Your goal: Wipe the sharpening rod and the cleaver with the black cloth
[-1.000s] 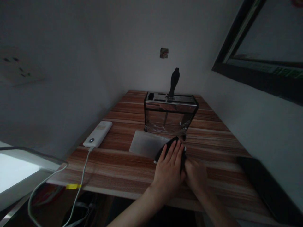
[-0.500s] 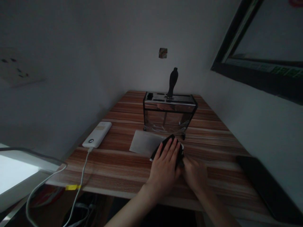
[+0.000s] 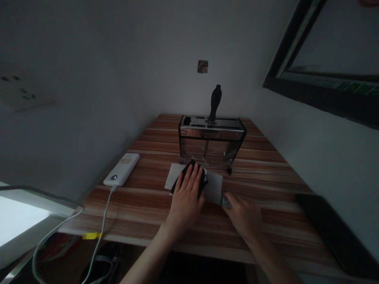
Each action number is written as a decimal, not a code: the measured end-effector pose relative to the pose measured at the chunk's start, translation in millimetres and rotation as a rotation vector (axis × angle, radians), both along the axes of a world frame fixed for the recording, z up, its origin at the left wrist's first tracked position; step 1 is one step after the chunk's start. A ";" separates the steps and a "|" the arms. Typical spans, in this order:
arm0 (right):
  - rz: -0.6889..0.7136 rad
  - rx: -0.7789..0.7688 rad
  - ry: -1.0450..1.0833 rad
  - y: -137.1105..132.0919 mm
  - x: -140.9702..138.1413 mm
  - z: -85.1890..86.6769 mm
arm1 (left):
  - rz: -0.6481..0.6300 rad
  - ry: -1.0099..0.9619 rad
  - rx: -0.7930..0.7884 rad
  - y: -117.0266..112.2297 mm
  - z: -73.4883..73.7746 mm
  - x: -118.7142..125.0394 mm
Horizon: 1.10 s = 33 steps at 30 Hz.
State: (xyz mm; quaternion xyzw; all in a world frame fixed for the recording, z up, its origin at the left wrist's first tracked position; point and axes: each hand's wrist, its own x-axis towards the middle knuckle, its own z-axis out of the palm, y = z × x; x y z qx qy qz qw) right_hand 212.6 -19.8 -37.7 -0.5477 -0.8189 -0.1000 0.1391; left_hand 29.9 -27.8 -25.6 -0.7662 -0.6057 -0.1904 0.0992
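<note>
A wide steel cleaver blade [image 3: 214,187] lies flat on the wooden table [image 3: 266,177], just in front of a knife block [image 3: 211,144]. My left hand [image 3: 186,197] rests on the blade with fingers stretched flat, pressing a black cloth [image 3: 178,183] onto its left half. My right hand [image 3: 244,217] is closed at the blade's right end, where a grey bit of the cleaver's handle [image 3: 226,202] shows between the fingers. One black knife handle [image 3: 215,102] sticks up out of the block.
A white power bank [image 3: 122,169] lies by the left wall, its cable [image 3: 102,225] running off the table's front edge. A dark flat object [image 3: 331,232] sits along the right wall. A lit panel [image 3: 17,215] is at the lower left.
My left hand has slid the black cloth leftward along the blade, uncovering the blade's right part. My right hand has stayed at the handle end.
</note>
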 end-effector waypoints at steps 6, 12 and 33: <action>0.009 0.007 -0.007 -0.2 1.6 -1.4 | 0.074 -0.044 0.023 6.1 -5.8 -27.3; 0.006 0.020 -0.012 0.4 1.6 -2.0 | 0.117 -0.103 0.034 10.9 -10.8 -48.3; 0.006 0.006 0.001 -1.0 -2.4 -0.5 | -0.010 0.001 -0.027 -4.1 -2.6 18.3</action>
